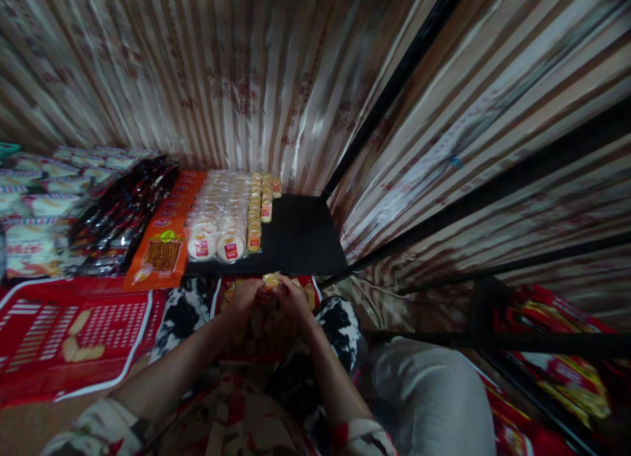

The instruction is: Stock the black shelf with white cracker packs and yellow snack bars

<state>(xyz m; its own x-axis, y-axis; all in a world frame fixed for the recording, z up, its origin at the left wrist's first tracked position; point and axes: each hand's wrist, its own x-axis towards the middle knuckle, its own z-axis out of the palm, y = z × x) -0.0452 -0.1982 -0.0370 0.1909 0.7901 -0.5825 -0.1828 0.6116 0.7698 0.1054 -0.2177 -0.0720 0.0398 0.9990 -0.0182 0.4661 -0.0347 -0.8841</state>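
My left hand [245, 294] and my right hand [292, 297] meet in front of the shelf edge, fingers closed around a small clear-wrapped yellow snack packet [271, 280]. Below them, a red container [215, 297] between my knees holds more yellow packets, mostly hidden by my arms and shade. On the black shelf [308, 236] just beyond, rows of similar yellow packets [254, 236] stand beside round white wrapped crackers [231, 246].
Left along the shelf lie an orange snack pouch [165, 246], dark shiny packets [128, 213] and white packets [39, 226]. A red basket [98, 370] with a few yellow pieces sits lower left. Black metal bars [394, 88] cross at right; red packages [562, 384] lie beyond.
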